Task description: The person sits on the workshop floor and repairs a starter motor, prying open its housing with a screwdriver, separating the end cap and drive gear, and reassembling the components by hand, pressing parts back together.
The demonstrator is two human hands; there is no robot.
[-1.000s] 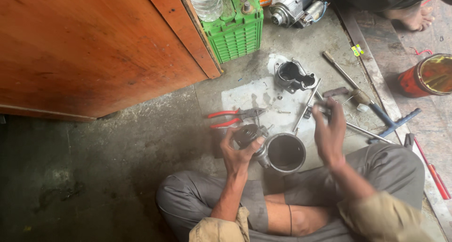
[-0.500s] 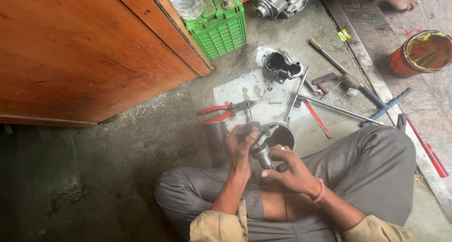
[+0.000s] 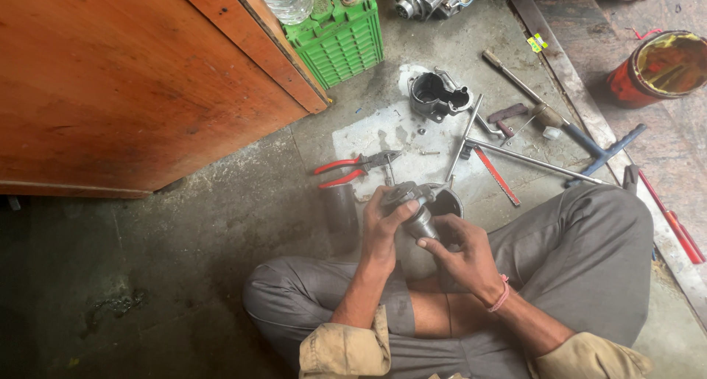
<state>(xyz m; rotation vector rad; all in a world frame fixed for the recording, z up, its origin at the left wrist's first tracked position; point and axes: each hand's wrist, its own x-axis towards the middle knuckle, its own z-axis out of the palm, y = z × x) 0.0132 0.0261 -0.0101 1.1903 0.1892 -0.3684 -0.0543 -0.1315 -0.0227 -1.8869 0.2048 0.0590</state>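
The person sits cross-legged on the concrete floor (image 3: 221,224) and holds a small grey metal part (image 3: 417,206) up over the lap, just in front of a dark round cup (image 3: 448,201) that stands on the floor at the knees. The left hand (image 3: 383,228) is closed around the part's upper end, thumb across the top, apparently to steady it, while the right hand (image 3: 460,254) grips the lower, narrower end from below with the fingers curled under it; held this way the part is braced at both ends and tilted toward the face, which looks like a grip for turning or inspecting it. The part itself is dull, greasy metal, with a wider, lumpy head and a rounder barrel beneath; finer detail is hidden by the fingers. Beyond the cup, red-handled pliers (image 3: 353,167) lie to its left on a pale patch of floor, a long metal rod (image 3: 537,160) and a red strip (image 3: 495,176) lie to its right, and a dark metal housing (image 3: 436,95) sits farther away, all within arm's reach. A green crate (image 3: 342,40) stands beyond the housing against a wooden cabinet (image 3: 125,84), and a red tin (image 3: 659,66) stands well off to the right.
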